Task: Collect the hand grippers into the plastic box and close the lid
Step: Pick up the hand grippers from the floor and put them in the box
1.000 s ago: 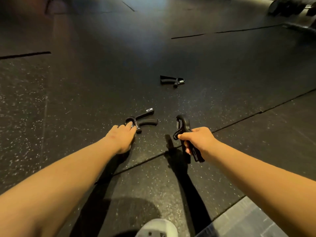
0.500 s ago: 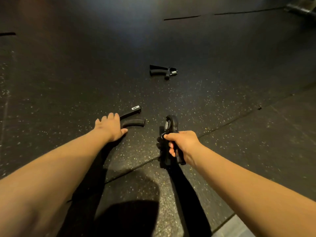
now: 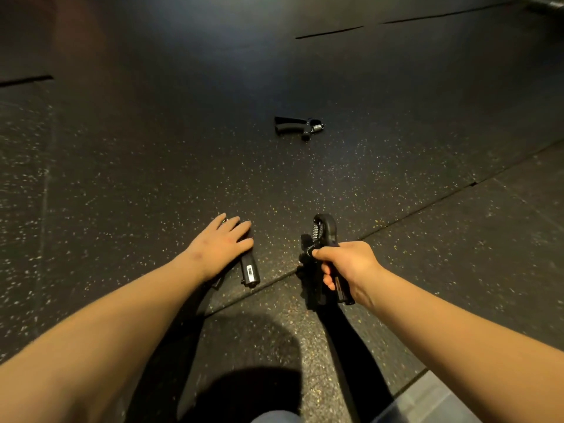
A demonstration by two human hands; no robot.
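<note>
- Right hand point(image 3: 345, 264) is clamped round a hand gripper point(image 3: 324, 232), kept up off the floor point(image 3: 122, 178), probably so it's carried along.
- Left hand point(image 3: 222, 245) is laid flat over a second gripper point(image 3: 250, 270), likely for pickup.
- A third gripper point(image 3: 297, 127) is left well beyond both; no plastic box is seen.

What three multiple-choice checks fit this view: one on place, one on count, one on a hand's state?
1. Where is the far hand gripper?
A. on the floor, beyond both hands
B. in a box
C. on a shelf
2. How many hand grippers show?
A. two
B. three
C. five
3. The right hand is:
A. flat on the floor
B. gripping a hand gripper
C. empty
Answers: 1 A, it lies alone on the floor. 2 B, one far, the near hand gripper under the left hand, one held. 3 B, the fingers curl round its handles.
</note>
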